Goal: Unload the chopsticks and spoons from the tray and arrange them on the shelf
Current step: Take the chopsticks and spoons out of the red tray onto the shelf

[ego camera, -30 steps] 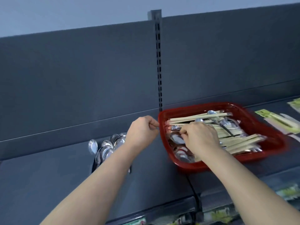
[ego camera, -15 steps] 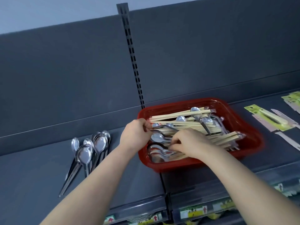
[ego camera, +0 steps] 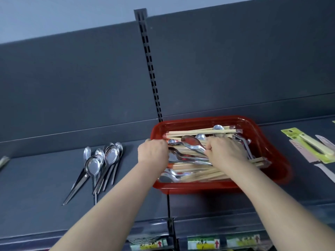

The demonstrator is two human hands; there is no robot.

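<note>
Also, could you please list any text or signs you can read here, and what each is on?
Shelf-edge labels: a red up arrow on each; the print is too blurred to read.
Green packet: nothing readable.
Tray: no text.

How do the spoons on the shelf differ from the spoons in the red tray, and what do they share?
The spoons on the shelf lie bunched, bowls toward the back; the spoons in the red tray point various ways. The shelf spoons lie alone; the tray spoons mix with chopsticks. Both are shiny metal.
</note>
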